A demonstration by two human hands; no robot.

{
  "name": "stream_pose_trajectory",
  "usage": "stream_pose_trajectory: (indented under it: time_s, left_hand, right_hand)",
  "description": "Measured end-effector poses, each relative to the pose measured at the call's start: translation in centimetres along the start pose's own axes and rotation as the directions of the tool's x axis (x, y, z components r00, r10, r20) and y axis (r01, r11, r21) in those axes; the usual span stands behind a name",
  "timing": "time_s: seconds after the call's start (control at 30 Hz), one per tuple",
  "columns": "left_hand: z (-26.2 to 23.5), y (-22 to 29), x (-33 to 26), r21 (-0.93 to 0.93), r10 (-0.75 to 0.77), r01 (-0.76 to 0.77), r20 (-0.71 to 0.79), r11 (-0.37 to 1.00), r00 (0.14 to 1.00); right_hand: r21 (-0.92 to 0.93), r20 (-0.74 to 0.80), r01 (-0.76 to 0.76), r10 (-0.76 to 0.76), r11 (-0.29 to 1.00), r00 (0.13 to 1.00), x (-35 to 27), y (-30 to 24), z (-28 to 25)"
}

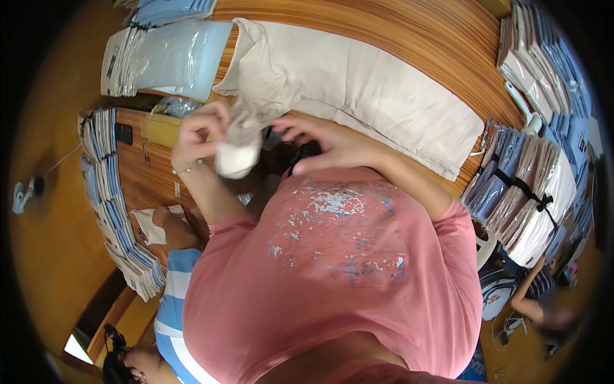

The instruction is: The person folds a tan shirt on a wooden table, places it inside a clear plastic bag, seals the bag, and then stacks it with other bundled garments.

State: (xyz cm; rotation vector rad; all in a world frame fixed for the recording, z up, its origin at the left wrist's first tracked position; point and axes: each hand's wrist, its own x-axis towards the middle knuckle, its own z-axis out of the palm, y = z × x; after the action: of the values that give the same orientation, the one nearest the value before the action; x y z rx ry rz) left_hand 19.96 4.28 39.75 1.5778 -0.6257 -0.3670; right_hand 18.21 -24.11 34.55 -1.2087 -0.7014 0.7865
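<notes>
Nearest the camera, a pink shirt point(345, 269) fills the lower centre of the view. Beside it at lower left a second person in a blue-and-white striped sleeve point(171, 301) rests a hand point(167, 224) on a small white piece point(148, 225) lying on the table point(384, 32).

Above the shirt, the left hand point(199, 136) is closed around a white cloth point(240, 146), pinching its upper end so the cloth hangs bunched below the fingers. The right hand point(332, 144) sits just beside the cloth, fingers curled over a dark object point(306, 153) (too hidden to identify); whether it is actually gripping it cannot be told.

Beyond the hands a beige fabric sheet point(358, 83) lies flat across the table. Clear plastic bags point(167, 59) lie at upper left. Stacks of packets point(105, 192) line the left edge, and more stacks point(543, 70) stand at far right.
</notes>
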Motion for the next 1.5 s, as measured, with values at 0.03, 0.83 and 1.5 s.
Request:
stream_pose_trajectory:
  time_s: [0.03, 0.83, 1.5]
  left_hand:
    - [1.4, 1.1, 0.6, 0.086, -0.102, 0.104, -0.022, 0.991, 0.995]
    - [-3.8, -10.7, 9.1, 0.786, -0.417, 0.53, -0.618, -0.318, 0.666]
    - [-6.0, -11.7, 14.7, 0.906, -0.486, 0.158, 0.059, 0.394, 0.872]
  right_hand:
    - [-0.019, 0.029, 0.084, -0.083, 0.996, 0.996, 1.4, -0.1, 1.2]
    - [-0.403, 0.257, 0.003, 0.11, 0.915, 0.96, 3.3, 2.0, 5.1]
    - [0.191, -0.884, -0.423, 0.343, 0.886, 0.317, -12.1, 2.5, -6.4]
